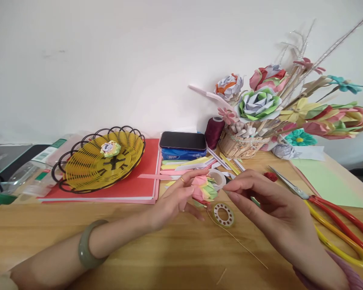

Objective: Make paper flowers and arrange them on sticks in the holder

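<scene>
While the left hand (175,199) pinches a folded paper flower (204,188) on its stem (238,241) mid-table (139,249), the right hand (260,201) closes fingertips beside it, tape roll (224,214) below, wrapping seemingly unfinished.

The paper flower (204,188) held in the left hand (172,201) is pink, yellow and green. Just below it, the tape roll (224,214) is olive green with a white, dotted core. Right of the right hand (269,205), the scissors (329,219) have red and yellow handles. Far left, the basket (93,165) is yellow with black wire.
</scene>
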The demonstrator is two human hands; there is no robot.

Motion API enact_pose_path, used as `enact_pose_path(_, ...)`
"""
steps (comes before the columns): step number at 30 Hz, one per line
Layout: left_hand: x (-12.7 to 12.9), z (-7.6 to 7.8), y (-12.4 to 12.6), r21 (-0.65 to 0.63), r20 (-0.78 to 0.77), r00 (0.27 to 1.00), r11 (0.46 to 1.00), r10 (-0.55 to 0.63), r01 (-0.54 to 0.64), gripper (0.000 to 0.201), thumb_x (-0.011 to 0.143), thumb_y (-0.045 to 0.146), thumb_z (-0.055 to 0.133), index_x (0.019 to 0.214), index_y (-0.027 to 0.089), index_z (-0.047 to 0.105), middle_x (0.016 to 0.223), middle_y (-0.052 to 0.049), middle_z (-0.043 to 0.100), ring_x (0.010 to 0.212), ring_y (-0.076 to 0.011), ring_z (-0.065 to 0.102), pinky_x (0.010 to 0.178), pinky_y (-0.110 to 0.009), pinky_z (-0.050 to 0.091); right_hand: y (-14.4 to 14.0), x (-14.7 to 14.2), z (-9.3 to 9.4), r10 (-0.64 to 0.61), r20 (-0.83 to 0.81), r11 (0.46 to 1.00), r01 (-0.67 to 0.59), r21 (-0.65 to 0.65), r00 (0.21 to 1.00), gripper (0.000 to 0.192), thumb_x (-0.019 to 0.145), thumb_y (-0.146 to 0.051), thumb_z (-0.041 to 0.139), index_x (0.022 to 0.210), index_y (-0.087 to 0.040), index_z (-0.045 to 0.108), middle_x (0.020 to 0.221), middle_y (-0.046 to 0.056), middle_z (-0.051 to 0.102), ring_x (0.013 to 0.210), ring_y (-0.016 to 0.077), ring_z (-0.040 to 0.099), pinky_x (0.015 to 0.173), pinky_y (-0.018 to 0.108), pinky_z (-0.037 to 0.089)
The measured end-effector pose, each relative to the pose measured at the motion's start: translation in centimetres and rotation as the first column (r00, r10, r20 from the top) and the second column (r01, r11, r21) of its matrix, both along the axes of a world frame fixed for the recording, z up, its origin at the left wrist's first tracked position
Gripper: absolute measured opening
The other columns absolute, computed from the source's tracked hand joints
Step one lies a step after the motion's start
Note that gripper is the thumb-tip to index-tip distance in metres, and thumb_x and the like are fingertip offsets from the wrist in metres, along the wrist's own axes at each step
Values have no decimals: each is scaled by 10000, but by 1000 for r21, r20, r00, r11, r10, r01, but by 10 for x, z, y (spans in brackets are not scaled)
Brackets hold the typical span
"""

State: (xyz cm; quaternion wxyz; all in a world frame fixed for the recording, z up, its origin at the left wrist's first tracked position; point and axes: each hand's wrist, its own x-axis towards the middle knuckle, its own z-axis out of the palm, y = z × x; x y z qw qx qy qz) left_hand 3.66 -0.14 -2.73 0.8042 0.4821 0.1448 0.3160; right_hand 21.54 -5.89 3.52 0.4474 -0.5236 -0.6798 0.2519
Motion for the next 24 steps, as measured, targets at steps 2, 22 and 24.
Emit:
enact_pose_path(2, 1, 2, 0, -65, 4, 999, 997, -37, 37, 371, 826, 406, 480, 1179, 290, 479, 1070, -60, 577, 742, -123, 611, 564, -234, 540, 1, 0, -1, -3, 17, 1000, 3, 22, 1000, 69, 808, -245, 577, 776, -239, 638, 721, 16, 605, 664, 147, 548, 518, 246, 415)
enact_pose_path(22, 0, 6, -7, -62, -206, 976, 996, -77, 65, 506, 846, 543, 363, 1164, 190, 538, 890, -66, 662, 772, -166, 631, 593, -251, 523, 3, 1, -11, 149, 293, 941, -227, 251, 944, 166, 794, -90, 582, 897, -216, 614, 778, 22, 593, 696, 120, 574, 573, 206, 477)
enact_pose_path(24, 0, 5, -7, -77, -203, 976, 995, -82, 68, 493, 850, 537, 361, 1152, 195, 549, 898, -60, 661, 777, -166, 630, 609, -257, 520, 2, 1, -11, 161, 290, 946, -231, 229, 943, 151, 809, -79, 555, 882, -202, 602, 773, 20, 580, 698, 113, 562, 592, 204, 469)
